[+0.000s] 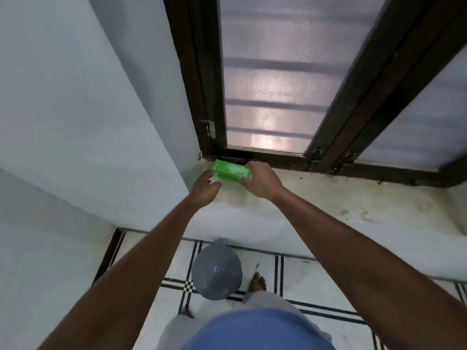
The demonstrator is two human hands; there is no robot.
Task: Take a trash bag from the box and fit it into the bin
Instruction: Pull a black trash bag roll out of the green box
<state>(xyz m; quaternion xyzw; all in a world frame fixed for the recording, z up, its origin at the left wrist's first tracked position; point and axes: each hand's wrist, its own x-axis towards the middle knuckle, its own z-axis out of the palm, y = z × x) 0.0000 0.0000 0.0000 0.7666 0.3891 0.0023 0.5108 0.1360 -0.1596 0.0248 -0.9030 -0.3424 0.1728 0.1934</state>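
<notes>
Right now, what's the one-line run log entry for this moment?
stage: reaching box | green box: on window ledge | right hand: gripping box end | left hand: open, beside box | bin: on floor, lid on

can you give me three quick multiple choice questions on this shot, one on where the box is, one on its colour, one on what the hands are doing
1. Where is the box?
A. on the floor by the bin
B. on the window sill, in the corner by the wall
C. inside the bin

2. What colour is the box?
A. green
B. red
C. white

3. What state is the right hand in?
A. hanging at the side
B. inside the bin
C. gripping the box's right end

Answers:
1 B, it lies on the sill under the window frame, above the grey bin.
2 A, it is bright green.
3 C, its fingers wrap that end, while the left hand is open at the other end.
</notes>
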